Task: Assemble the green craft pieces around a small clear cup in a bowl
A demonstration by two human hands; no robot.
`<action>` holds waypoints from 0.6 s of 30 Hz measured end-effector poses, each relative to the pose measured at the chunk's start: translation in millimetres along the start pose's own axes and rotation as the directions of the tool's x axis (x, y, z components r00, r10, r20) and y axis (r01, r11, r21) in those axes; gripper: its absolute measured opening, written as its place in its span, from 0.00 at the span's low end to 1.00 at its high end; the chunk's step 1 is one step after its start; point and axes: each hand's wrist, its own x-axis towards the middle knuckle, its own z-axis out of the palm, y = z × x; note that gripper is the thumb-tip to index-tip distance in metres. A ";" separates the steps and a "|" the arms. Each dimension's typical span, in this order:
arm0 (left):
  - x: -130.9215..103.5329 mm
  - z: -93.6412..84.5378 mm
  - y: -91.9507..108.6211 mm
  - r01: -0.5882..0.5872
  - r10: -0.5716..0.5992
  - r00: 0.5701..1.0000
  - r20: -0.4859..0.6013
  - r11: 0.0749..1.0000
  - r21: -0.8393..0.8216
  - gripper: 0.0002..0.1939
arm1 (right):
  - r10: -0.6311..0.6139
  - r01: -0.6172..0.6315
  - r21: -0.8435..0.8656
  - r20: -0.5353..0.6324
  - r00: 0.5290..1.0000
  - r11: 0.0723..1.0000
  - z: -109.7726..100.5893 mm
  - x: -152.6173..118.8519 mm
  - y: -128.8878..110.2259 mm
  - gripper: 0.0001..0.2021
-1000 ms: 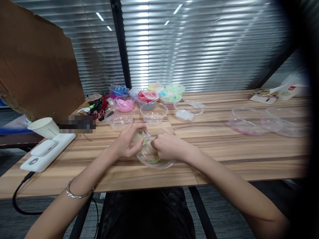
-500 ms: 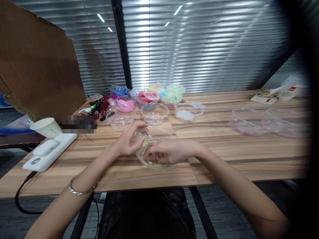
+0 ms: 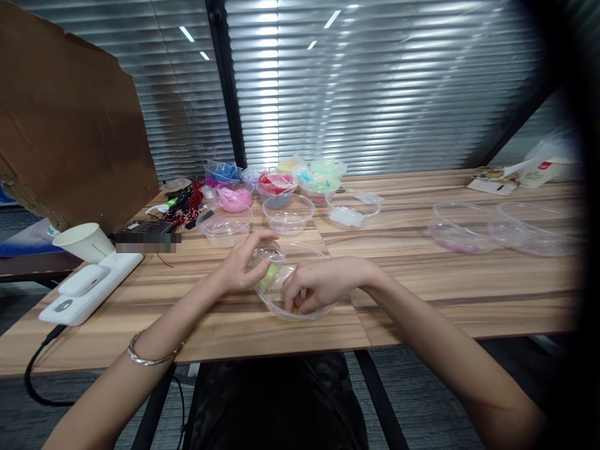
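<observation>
A large clear plastic bowl [image 3: 295,315] rests near the table's front edge. My left hand [image 3: 248,262] is curved round a small clear cup [image 3: 268,255] at the bowl's left side, with its thumb and fingers on it. Yellow-green material [image 3: 268,276] shows below that cup. Inside the bowl my right hand [image 3: 316,286] has its fingers bent down and pinched together. A bit of yellow-green shows at those fingertips; what they hold is too small to make out.
Behind the hands stand clear bowls [image 3: 288,215], some with pink [image 3: 234,199], red [image 3: 276,182] and blue material. A paper cup [image 3: 84,242] and a white power strip [image 3: 89,290] lie left. Clear bowls [image 3: 462,228] sit right.
My right hand has shifted slightly right within the bowl and its fingers have drawn together. More yellow-green shows beside my left hand, which stays on the small cup.
</observation>
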 end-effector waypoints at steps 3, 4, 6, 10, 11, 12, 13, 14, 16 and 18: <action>0.6 0.2 -2.7 -0.008 0.008 1.000 -0.014 1.000 -0.009 0.21 | -0.033 0.031 0.075 0.019 0.999 0.997 -2.2 -2.1 3.0 0.13; 0.8 0.0 -3.8 -0.016 0.015 1.000 -0.015 1.000 -0.011 0.21 | -0.040 0.038 0.095 0.019 0.999 0.995 -2.7 -2.5 4.1 0.13; 1.0 -0.7 -5.6 -0.027 0.027 1.000 -0.014 1.000 -0.005 0.21 | -0.043 0.041 0.126 0.018 0.999 0.991 -3.1 -2.6 6.6 0.14; 1.0 -3.2 -6.2 -0.012 0.012 1.000 0.012 1.000 -0.020 0.21 | -0.048 0.041 0.178 0.039 0.998 0.983 -2.6 -1.5 11.8 0.16; 0.9 -3.7 -5.9 -0.006 0.007 1.000 0.021 1.000 -0.030 0.22 | -0.051 0.042 0.184 0.041 0.998 0.982 -2.3 -1.3 12.7 0.16; 0.9 -4.0 -5.7 0.001 0.000 1.000 0.028 0.999 -0.041 0.22 | -0.054 0.045 0.187 0.043 0.998 0.981 -2.1 -1.1 13.3 0.16; 0.8 -4.2 -5.6 0.012 -0.010 0.999 0.033 0.999 -0.048 0.23 | -0.056 0.047 0.188 0.042 0.998 0.981 -2.0 -1.0 13.6 0.15; 0.6 -4.2 -5.7 0.026 -0.023 0.999 0.039 0.998 -0.056 0.23 | -0.057 0.049 0.183 0.036 0.998 0.982 -2.0 -0.8 13.5 0.15; 0.4 -3.6 -6.5 0.051 -0.048 0.998 0.050 0.996 -0.077 0.24 | -0.060 0.054 0.172 0.029 0.998 0.984 -2.5 -0.2 12.4 0.13; 0.2 -2.5 -7.9 0.081 -0.075 0.995 0.062 0.992 -0.102 0.26 | -0.064 0.060 0.153 0.020 0.998 0.986 -3.4 0.7 10.7 0.11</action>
